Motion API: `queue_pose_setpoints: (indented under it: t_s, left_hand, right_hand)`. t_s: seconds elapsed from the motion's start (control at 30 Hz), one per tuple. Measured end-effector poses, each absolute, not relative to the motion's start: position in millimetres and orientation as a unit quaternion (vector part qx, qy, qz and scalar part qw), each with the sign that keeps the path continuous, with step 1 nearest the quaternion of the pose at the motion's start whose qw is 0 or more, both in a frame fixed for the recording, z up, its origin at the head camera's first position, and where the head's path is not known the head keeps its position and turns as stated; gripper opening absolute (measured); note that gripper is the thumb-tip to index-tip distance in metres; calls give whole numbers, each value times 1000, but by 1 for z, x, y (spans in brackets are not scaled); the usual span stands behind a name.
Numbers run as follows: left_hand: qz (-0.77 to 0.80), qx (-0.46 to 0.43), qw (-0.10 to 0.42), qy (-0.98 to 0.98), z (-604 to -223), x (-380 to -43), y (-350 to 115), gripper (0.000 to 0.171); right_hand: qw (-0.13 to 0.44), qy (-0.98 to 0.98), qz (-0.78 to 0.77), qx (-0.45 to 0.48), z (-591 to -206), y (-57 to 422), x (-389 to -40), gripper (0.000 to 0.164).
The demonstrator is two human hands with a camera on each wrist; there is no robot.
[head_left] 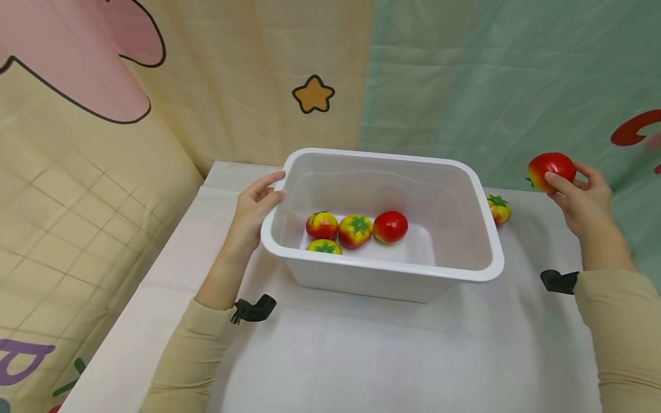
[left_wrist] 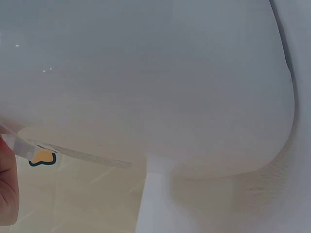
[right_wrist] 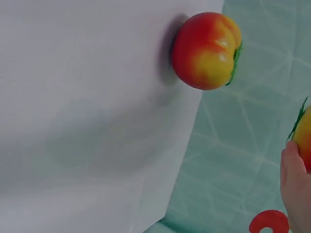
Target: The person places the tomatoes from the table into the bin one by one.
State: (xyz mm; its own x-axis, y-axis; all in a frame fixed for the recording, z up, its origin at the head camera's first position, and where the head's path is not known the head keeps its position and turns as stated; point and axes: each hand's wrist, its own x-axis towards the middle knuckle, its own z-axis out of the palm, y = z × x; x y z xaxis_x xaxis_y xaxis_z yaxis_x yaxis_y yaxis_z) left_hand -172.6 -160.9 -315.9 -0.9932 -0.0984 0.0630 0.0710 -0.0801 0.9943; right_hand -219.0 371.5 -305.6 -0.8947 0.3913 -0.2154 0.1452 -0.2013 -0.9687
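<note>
Well, tomato (head_left: pixel 553 166) in fingers (head_left: pixel 563 185), purple letter (head_left: pixel 33 347)

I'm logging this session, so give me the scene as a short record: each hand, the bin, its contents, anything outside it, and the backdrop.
Left hand: grips the left end of the white bin at its rim
Right hand: holds a red-and-yellow tomato above the table, right of the bin
Bin contents: four tomatoes visible, the nearest partly hidden by the front rim
Outside bin: one tomato on the table, beyond the bin's right end
Backdrop: yellow and green cloth with an orange star
</note>
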Motion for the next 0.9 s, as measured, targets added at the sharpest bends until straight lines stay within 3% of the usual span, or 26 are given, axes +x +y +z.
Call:
queue_pose_setpoints:
  t_s: [0.3,0.9]
  left_hand:
    - [-735,12,58,-676,-316,-173,-162,41]
    - [-737,8,55,-673,-317,-174,-161,41]
  right_hand:
    - [33,-654,744,-138,-275,354,-223,80]
    - [-2,-637,770,-16,-227,325,-220,63]
